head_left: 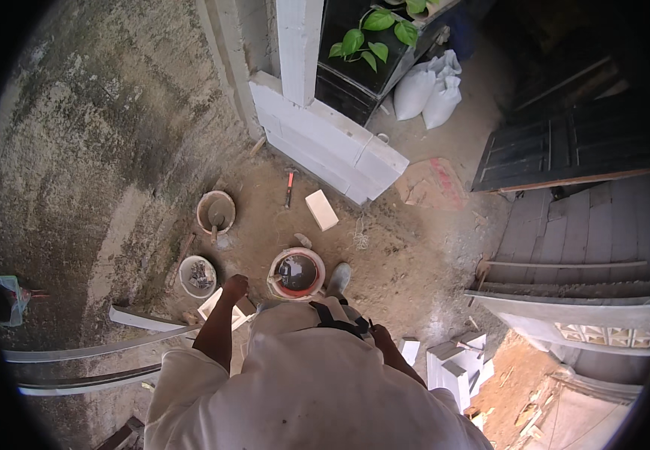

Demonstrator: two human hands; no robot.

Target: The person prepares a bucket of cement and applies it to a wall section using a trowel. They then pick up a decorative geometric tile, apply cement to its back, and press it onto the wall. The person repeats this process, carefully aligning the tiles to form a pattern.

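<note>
Red print marks a flattened sack on the ground, too small to read. The left arm reaches forward; the left hand, fingers curled, is at the edge of a pale open box, which lies left of a bucket of dark liquid. The right hand is low beside the hip. The hands are well apart; whether either grips anything, I cannot tell.

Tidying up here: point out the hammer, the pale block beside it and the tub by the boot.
Hammer point(289, 190): head view, on its handle.
Pale block point(321, 210): head view, on its top face.
Tub point(321, 271): head view, on its rim.
</note>
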